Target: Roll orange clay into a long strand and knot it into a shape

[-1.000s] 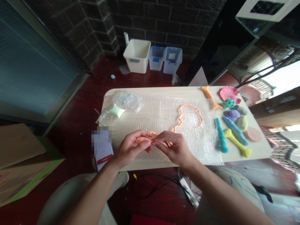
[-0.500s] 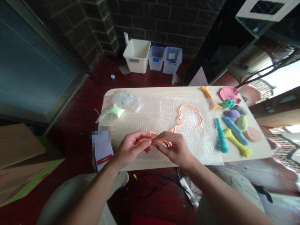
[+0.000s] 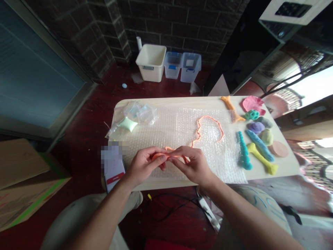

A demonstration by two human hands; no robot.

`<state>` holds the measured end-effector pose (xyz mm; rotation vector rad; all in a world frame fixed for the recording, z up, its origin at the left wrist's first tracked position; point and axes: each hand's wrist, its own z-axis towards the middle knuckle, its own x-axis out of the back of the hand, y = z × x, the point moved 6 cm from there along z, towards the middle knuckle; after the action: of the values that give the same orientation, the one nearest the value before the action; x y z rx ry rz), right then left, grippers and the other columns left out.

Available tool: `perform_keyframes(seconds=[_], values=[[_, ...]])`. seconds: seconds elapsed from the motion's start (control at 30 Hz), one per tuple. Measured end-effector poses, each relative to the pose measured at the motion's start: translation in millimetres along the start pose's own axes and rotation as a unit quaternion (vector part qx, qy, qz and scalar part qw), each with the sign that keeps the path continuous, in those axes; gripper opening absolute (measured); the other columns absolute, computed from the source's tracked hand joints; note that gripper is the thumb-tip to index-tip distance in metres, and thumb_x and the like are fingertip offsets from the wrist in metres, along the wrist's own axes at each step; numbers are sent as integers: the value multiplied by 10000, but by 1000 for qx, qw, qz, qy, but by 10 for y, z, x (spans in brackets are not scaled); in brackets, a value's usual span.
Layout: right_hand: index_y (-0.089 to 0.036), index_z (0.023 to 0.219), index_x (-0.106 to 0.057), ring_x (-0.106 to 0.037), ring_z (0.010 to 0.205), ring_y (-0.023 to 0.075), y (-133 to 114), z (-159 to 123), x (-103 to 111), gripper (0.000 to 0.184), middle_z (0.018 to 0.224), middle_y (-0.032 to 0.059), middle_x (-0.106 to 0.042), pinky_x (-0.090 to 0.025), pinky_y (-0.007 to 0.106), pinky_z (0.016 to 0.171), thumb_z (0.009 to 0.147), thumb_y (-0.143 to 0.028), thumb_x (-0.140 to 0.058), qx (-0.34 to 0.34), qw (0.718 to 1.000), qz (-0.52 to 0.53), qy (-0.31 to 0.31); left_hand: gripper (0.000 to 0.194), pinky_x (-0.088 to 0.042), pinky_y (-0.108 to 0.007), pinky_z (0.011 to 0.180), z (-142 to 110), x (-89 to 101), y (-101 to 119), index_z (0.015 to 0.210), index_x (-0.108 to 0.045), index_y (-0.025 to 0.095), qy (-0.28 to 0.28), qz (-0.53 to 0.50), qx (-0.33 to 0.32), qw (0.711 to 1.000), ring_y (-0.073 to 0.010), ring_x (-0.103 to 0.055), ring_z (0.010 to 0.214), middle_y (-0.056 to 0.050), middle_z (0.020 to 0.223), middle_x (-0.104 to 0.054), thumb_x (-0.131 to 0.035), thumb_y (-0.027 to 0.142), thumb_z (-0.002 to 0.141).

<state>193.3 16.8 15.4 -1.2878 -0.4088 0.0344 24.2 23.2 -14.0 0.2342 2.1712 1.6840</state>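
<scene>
Above the near part of the table, my left hand [image 3: 145, 164] is closed on a thicker lump of orange modelling clay [image 3: 156, 156]. My right hand [image 3: 194, 163] pinches the same clay just to the right, thumb and fingers together, with the fingertips of both hands almost touching. From my hands a thin, wavy orange clay strand [image 3: 199, 130] runs out over the bubble wrap [image 3: 169, 128] and curls round to the right. Part of the clay is hidden behind my fingers.
Shaped clay pieces line the table's right side, among them a yellow bone shape [image 3: 262, 158], a teal beaded stick [image 3: 244, 151] and a pink dish [image 3: 253, 105]. A pale green packet [image 3: 128, 124] and clear bags [image 3: 145, 113] lie left. Bins [image 3: 151, 64] stand by the wall.
Both hands stay nearly in place, still pinching the clay. The left fingers have closed further over the orange lump, so less of it shows. The view has shifted very slightly.
</scene>
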Motion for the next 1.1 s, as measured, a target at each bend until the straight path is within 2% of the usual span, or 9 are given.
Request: perform_keyframes(seconds=[0.13, 0.23, 0.3, 0.4, 0.53, 0.67, 0.87, 1.0, 1.1], values=[[-239, 1096, -817, -787, 934, 201, 54, -3, -23, 179, 1018, 61, -832, -600, 323, 856, 925, -267, -774, -14, 1000, 17, -11, 208, -528, -256, 689, -12, 63, -17, 974, -765, 110, 22, 41, -20, 999, -145, -666, 697, -48, 751, -728, -797, 299, 895], [-251, 1068, -828, -787, 883, 192, 88, -9, -31, 145, 997, 56, -835, -594, 306, 792, 941, -251, -759, -22, 999, 24, -11, 201, -526, -257, 698, -20, 62, -20, 956, -758, 110, 24, 42, -13, 999, -150, -669, 708, -46, 733, -725, -808, 291, 884], [-248, 1049, -832, -782, 844, 184, 86, -10, -24, 132, 982, 58, -835, -584, 291, 740, 945, -240, -752, -21, 1000, 23, -5, 229, -539, -264, 721, -16, 30, -8, 1016, -742, 115, 13, 21, -3, 1000, -156, -684, 738, -54, 795, -744, -798, 300, 892], [-241, 1037, -830, -779, 848, 181, 55, -7, -12, 127, 970, 57, -832, -588, 294, 773, 953, -229, -736, -14, 1000, 20, 1, 291, -553, -275, 714, -5, -10, 7, 1103, -726, 117, -3, -1, 11, 1000, -159, -694, 745, -76, 904, -761, -771, 332, 911], [-223, 1082, -815, -788, 889, 201, 51, -3, -12, 166, 1000, 65, -833, -602, 301, 788, 929, -252, -758, -26, 1000, 6, -1, 249, -536, -266, 697, -7, 28, -9, 986, -746, 106, 10, 37, 6, 999, -161, -681, 712, -53, 758, -729, -771, 342, 912], [-247, 1109, -823, -799, 920, 212, 100, -5, -31, 187, 1056, 61, -837, -617, 300, 806, 934, -272, -763, -41, 999, 12, -11, 231, -539, -265, 718, -15, 45, -19, 970, -741, 113, 17, 41, -6, 999, -161, -679, 734, -51, 759, -727, -776, 332, 907], [-239, 1109, -824, -778, 818, 186, 103, 4, -10, 180, 952, 54, -837, -600, 287, 741, 965, -258, -719, -31, 999, 10, -4, 293, -564, -273, 695, 29, -9, 5, 1088, -716, 126, 2, 14, 7, 1000, -164, -700, 753, -87, 943, -758, -754, 361, 917], [-229, 1086, -823, -782, 884, 195, 93, 20, -12, 165, 993, 65, -830, -608, 307, 811, 967, -268, -715, -34, 999, 27, -13, 249, -523, -251, 668, 35, 21, -18, 950, -756, 110, 5, 51, 9, 999, -150, -659, 695, -52, 753, -719, -763, 355, 911], [-229, 1124, -813, -790, 956, 222, 143, 23, -29, 210, 1054, 77, -830, -618, 329, 863, 938, -310, -761, -60, 997, 41, -19, 247, -512, -246, 662, 30, 59, -42, 938, -748, 110, 20, 44, 0, 999, -149, -651, 694, -46, 738, -712, -789, 347, 888]])
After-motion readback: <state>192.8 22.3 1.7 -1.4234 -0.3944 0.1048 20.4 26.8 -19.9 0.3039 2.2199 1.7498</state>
